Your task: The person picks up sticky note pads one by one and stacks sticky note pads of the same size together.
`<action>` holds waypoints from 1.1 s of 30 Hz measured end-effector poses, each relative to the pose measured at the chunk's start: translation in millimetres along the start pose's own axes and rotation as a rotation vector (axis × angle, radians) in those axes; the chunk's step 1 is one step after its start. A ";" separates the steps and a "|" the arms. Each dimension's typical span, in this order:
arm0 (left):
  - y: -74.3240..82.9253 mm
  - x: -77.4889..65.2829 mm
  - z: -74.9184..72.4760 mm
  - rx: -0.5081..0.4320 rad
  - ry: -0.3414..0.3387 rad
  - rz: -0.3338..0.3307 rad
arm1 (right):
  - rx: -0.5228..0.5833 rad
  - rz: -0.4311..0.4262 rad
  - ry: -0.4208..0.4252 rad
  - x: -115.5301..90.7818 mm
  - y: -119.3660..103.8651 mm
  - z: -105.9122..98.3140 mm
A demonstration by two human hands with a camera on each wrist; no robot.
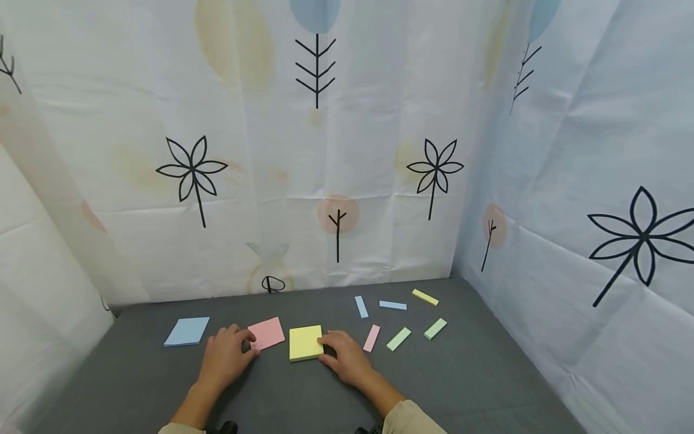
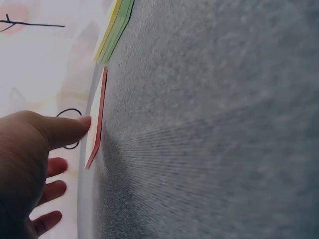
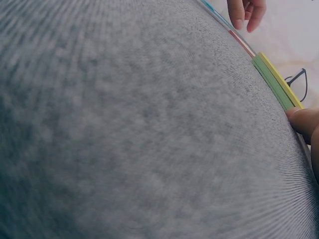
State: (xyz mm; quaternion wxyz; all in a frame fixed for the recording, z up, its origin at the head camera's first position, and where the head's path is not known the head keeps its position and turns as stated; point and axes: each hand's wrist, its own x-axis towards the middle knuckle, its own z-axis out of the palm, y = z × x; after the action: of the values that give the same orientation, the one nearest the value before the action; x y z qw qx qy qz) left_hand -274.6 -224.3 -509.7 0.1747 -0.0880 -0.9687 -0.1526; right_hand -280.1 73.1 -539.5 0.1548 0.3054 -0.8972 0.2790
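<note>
A pad of yellow sticky notes (image 1: 306,342) lies on the grey table, on top of green layers (image 3: 274,83) that show along its side. My right hand (image 1: 347,358) pinches its right edge, thumb at the near corner and a finger on the far side. To its left lies a pink sticky note pad (image 1: 267,333). My left hand (image 1: 225,355) is at the pink pad's left edge, fingers loosely bent and thumb apart from them; in the right wrist view it hovers over the pad. Further left, a blue sticky note pad (image 1: 187,331) lies flat.
Right of the yellow pad lie narrow strips: two blue, such as this blue strip (image 1: 393,305), a pink strip (image 1: 371,338), two green, such as this green strip (image 1: 399,339), and a yellow strip (image 1: 425,297). Printed white curtains (image 1: 368,150) border the grey table (image 1: 461,386).
</note>
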 end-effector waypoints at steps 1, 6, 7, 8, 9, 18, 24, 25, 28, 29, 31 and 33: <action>-0.4 1.3 0.4 0.000 0.009 0.007 | -0.002 0.001 -0.001 0.0 0.3 0.0; -7.8 6.9 5.9 -0.021 -0.004 0.054 | -0.005 -0.017 0.004 0.6 0.7 0.2; -10.1 7.8 7.3 -0.024 -0.017 0.061 | -0.004 -0.020 0.004 0.7 0.8 0.6; -12.6 8.6 8.5 -0.027 -0.031 0.066 | -0.003 -0.024 0.004 0.8 0.7 0.8; -15.0 9.3 9.6 -0.029 -0.048 0.067 | -0.001 -0.029 0.005 0.9 0.5 1.2; -27.8 18.8 10.2 -0.015 -0.153 0.088 | -0.006 -0.052 0.018 2.3 -1.5 3.5; -25.2 22.6 8.2 0.078 -0.109 0.140 | -0.004 -0.014 0.003 2.9 -0.7 3.1; -24.5 22.6 7.6 0.091 -0.097 0.149 | -0.005 -0.012 0.001 2.8 -0.3 3.1; -22.1 22.0 6.3 0.106 -0.069 0.149 | -0.005 -0.012 0.000 2.2 0.8 3.1; -21.7 21.5 6.1 0.104 -0.062 0.143 | -0.006 -0.014 0.000 2.0 1.0 3.1; -21.3 20.6 5.6 0.096 -0.058 0.122 | -0.005 -0.016 -0.002 1.4 1.0 2.6; -21.2 19.2 5.0 0.086 -0.065 0.094 | -0.001 -0.016 -0.005 0.9 0.8 2.1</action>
State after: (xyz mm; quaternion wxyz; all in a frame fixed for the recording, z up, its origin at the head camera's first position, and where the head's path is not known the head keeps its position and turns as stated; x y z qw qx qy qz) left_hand -298.7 -240.2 -512.7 0.1538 -0.1304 -0.9744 -0.0995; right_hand -281.4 71.9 -541.1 0.1551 0.3132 -0.8952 0.2764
